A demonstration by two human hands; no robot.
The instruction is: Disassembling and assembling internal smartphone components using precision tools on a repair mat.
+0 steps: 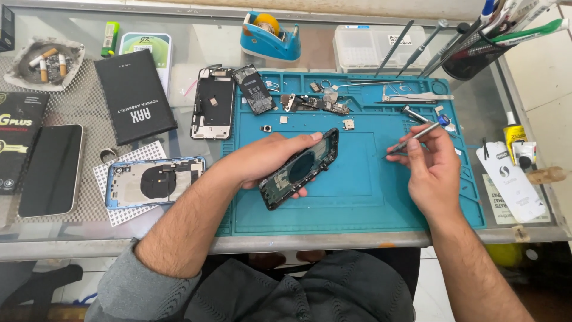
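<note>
- From the head view, I can't see the underside of the black phone housing (300, 169); my left hand (268, 160) covers its near edge, and the small parts inside it are too fine to make out.
- My left fingers are wrapped around that housing, thumb along its upper edge, holding it tilted above the blue work mat (357, 197) on the counter (286, 241).
- The housing is open, dark, with a round coil in its middle and a camera cutout at its far end.
- My right hand (432, 170) pinches a slim metal screwdriver (414, 138), its tip pointing left toward the housing but well apart from it.
- Around it: a blue phone frame (154, 182) on a white pad to the left, a second stripped frame (213, 103), loose boards at the mat's far edge, a tape dispenser (269, 36), a tool cup (473, 53).
- My sleeves are cut off at the frame's bottom edge.
</note>
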